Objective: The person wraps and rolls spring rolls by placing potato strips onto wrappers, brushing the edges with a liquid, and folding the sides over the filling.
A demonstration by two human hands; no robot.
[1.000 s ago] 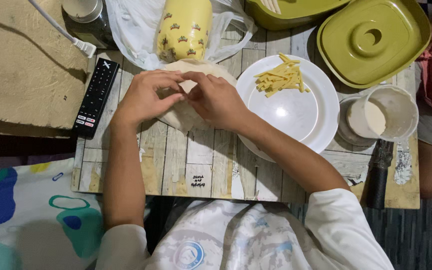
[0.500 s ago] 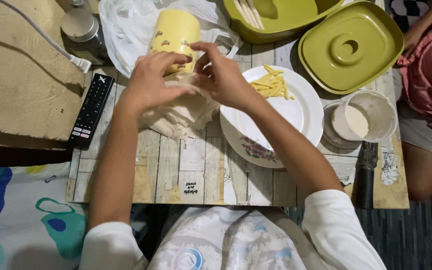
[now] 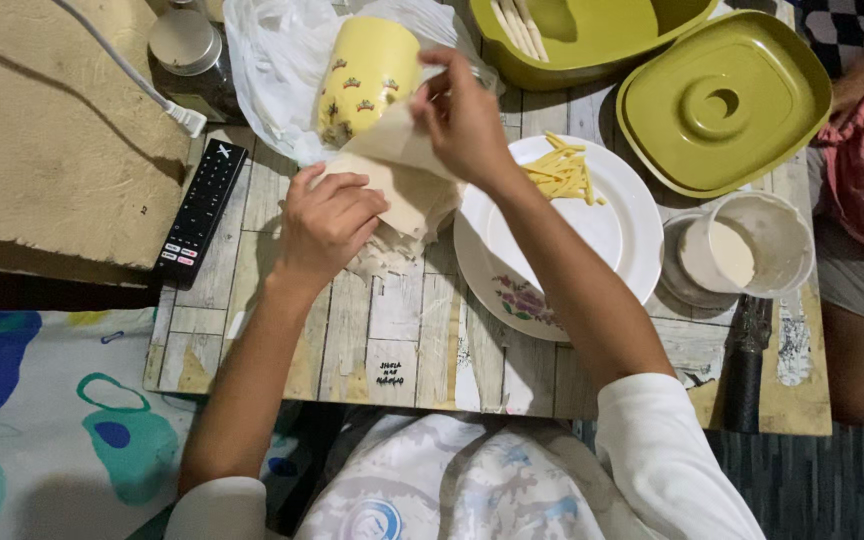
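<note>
Our right hand (image 3: 464,115) pinched the top sheet (image 3: 392,145) of thin pale wrapper at its far corner and held it lifted, so the sheet sloped down and toward us from the fingers. Our left hand (image 3: 327,222) lay closed over the near edge of the wrapper stack (image 3: 407,205), pressing it flat. The stack sat between the two hands, its long side running from left hand to right, touching the rim of the white plate (image 3: 617,225) with its yellow strips (image 3: 564,170). Behind stood a yellow cup (image 3: 367,75) in a plastic bag (image 3: 272,60). The wooden table (image 3: 392,320) also bore a black remote (image 3: 200,212), a green lid (image 3: 722,100) and a white tub (image 3: 752,245). Another person's leg showed at the right.
</note>
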